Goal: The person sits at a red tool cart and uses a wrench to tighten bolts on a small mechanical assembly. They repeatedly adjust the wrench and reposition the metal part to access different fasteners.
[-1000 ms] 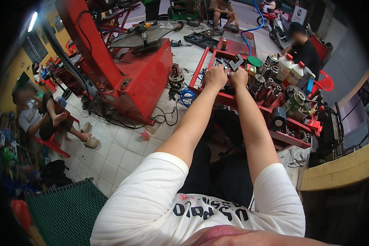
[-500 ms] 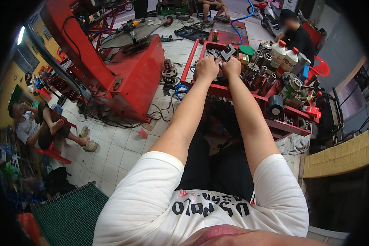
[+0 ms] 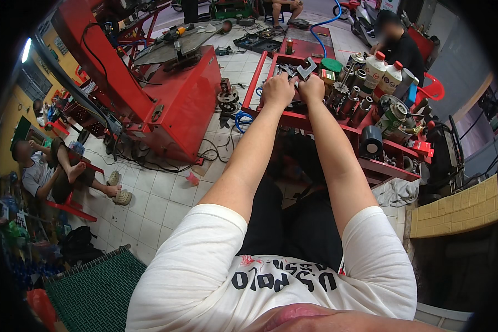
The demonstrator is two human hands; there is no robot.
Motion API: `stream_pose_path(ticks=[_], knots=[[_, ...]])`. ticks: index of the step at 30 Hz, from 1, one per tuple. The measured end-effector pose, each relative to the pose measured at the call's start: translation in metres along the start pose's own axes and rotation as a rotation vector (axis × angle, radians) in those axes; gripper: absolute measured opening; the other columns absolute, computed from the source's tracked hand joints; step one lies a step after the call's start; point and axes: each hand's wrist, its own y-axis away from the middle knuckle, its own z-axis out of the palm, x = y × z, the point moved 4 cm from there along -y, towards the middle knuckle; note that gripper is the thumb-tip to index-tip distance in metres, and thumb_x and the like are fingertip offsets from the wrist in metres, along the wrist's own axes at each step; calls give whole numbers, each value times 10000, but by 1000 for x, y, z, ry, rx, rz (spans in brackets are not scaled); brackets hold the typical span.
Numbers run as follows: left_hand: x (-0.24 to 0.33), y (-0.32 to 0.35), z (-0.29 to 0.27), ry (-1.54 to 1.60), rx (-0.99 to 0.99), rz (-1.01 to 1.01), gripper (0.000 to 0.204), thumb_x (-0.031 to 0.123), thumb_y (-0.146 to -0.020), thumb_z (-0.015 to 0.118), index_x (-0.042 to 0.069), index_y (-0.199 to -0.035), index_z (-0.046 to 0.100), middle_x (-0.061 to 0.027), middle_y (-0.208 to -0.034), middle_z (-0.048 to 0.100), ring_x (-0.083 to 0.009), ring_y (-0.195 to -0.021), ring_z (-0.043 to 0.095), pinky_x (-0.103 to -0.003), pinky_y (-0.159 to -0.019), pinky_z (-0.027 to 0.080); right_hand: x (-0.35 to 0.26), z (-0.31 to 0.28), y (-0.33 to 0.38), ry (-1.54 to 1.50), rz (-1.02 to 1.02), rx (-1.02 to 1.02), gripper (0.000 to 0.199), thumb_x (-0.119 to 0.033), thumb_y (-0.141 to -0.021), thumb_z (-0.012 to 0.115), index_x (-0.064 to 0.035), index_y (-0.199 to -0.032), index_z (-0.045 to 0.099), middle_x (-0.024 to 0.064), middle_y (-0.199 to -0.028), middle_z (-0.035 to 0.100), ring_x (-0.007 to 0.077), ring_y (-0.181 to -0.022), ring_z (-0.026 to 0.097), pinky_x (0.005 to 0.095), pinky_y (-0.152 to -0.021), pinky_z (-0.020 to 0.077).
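Head view: left hand (image 3: 277, 90) and right hand (image 3: 312, 88) each grip closed on wrench (image 3: 301, 71).

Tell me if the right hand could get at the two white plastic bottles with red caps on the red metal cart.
Probably yes. The right hand is closed on the grey metal wrench, but the white bottles stand just beyond on the red cart, with only upright metal sockets between.

Tool cart (image 3: 315, 123): red frame. Wrench (image 3: 302, 70): grey metal. Bottles (image 3: 383, 73): white, red caps. Tyre machine (image 3: 171, 105): red, black cables. Floor (image 3: 149, 199): pale square tiles. Mat (image 3: 97, 296): green mesh. Shirt (image 3: 205, 276): white, dark lettering noted. Chair (image 3: 434, 88): red plastic.
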Motion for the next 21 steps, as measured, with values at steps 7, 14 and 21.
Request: stream_pose_path(ticks=[7, 14, 21], knots=[[-6, -2, 3, 120, -44, -39, 496, 500, -1006, 553, 55, -879, 732, -207, -832, 718, -436, -843, 700, -528, -754, 529, 0, 0, 0, -16, -2, 16, 295, -300, -801, 770, -105, -1023, 777, 212, -952, 747, 405, -932, 719, 496, -830, 564], [-20, -5, 9, 458, -106, -104, 486, 469, -1008, 583, 34, -865, 746, -145, -690, 684, -278, -663, 680, -412, -653, 500, -7, 0, -3, -169, -50, 55, 290, -213, -791, 726, -161, -1073, 766, 194, -944, 751, 396, -916, 721, 494, -827, 563], [-20, -4, 5, 637, -108, -63, 469, 392, -1025, 594, 6, -777, 690, -20, -595, 579, -113, -573, 528, -326, -562, 414, -15, -8, 0, -280, -37, 134, 219, -238, -836, 705, -133, -1020, 758, 209, -925, 741, 424, -911, 707, 514, -802, 555]])
